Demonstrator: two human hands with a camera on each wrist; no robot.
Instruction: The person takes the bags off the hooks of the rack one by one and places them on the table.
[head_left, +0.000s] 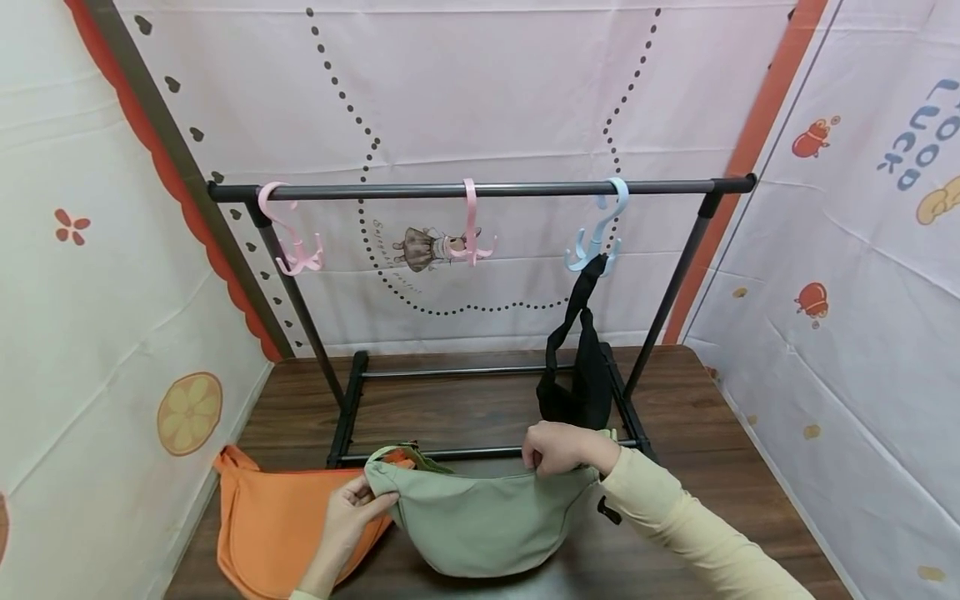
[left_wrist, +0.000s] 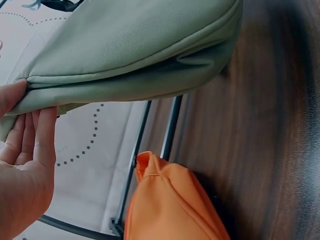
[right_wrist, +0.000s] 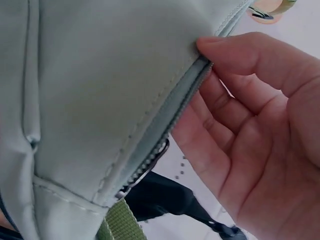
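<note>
A sage-green crescent-shaped bag [head_left: 487,525] is held up in front of the rack, its rounded bottom hanging down. My left hand [head_left: 351,521] pinches its left end between thumb and fingers. At the top edge, right of the middle, my right hand [head_left: 562,447] grips the fabric. The right wrist view shows the thumb and fingers on either side of the zipper [right_wrist: 175,112], which is partly parted, with a metal puller [right_wrist: 159,154] low on it. A green webbing strap [right_wrist: 122,222] emerges from the bag's end.
An orange bag [head_left: 281,521] lies on the wooden table at left. Behind stands a black rack [head_left: 420,192] with two pink hooks, one left [head_left: 296,254] and one central [head_left: 471,225]. A black bag [head_left: 588,387] hangs from the blue hook [head_left: 596,237] at right. Printed cloth encloses the sides.
</note>
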